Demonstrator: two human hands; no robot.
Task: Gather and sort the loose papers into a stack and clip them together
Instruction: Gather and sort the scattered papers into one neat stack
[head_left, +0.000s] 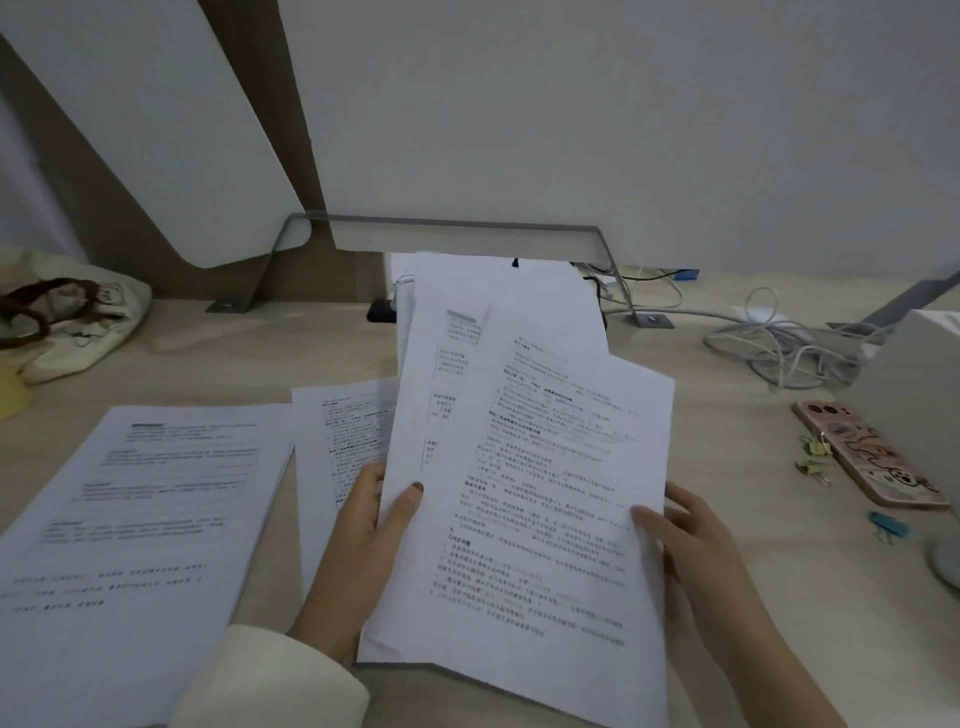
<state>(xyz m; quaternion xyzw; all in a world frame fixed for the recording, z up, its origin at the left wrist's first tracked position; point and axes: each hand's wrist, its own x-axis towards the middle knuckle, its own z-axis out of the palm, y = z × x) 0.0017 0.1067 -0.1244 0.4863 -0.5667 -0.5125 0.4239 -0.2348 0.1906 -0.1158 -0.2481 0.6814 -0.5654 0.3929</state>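
Fanned sheaf of papers (524, 467), held up over the near edge of the desk (717, 431), corners askew. Pinched at its left edge by the left hand (363, 535), thumb on top, fingers beneath; likewise at the right edge by the right hand (696, 545). Second stack (145, 509) flat to the left. Binder clips (816, 453) well apart, by the phone (872, 462). Risk: rear sheets sliding out during squaring, given so loose a fan; likelier still with a one-handed hold during a reach for a clip.

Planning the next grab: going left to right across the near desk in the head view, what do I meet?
Flat paper stack → left hand → fanned sheets, gripped by both hands → right hand → yellow binder clips → white box.
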